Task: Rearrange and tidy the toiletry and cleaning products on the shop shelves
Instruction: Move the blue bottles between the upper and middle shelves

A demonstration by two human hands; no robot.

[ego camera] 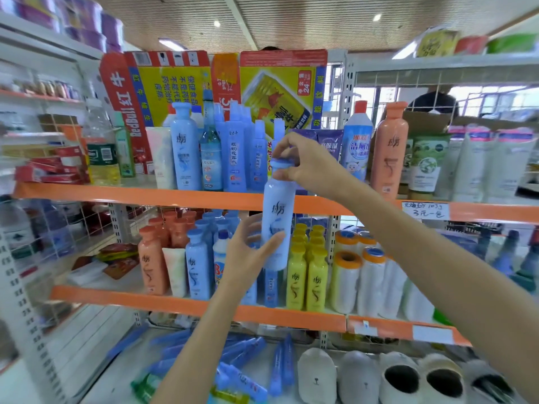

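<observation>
— Two grips on one pale blue bottle [277,217], held upright before the orange shelf edge [145,196]?
— Yes. Right grip [303,163] pinching the cap; left grip [250,252] curled round the lower body.

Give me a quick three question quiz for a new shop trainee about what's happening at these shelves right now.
1. True or false: both hands are on the light blue bottle.
2. Which hand grips its cap: A) left hand B) right hand?
3. What colour are the bottles directly right of the held bottle's base, on the middle shelf?

Key: 1 true. 2 B. 3 yellow.
</observation>
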